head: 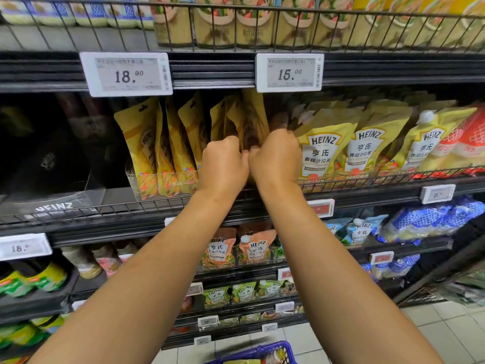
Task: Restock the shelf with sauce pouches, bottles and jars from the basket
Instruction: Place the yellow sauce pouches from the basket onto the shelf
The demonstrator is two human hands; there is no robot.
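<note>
A yellow sauce pouch (252,122) on the shelf (367,183) is held by the curled fingers of the left hand (223,164) and right hand (277,156).

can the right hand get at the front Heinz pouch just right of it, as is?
Probably not yet: the right hand already grips a yellow pouch together with the left hand. Otherwise the Heinz pouch sits beside it, unblocked.

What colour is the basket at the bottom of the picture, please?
Blue; the basket shows at the bottom edge of the head view.
</note>
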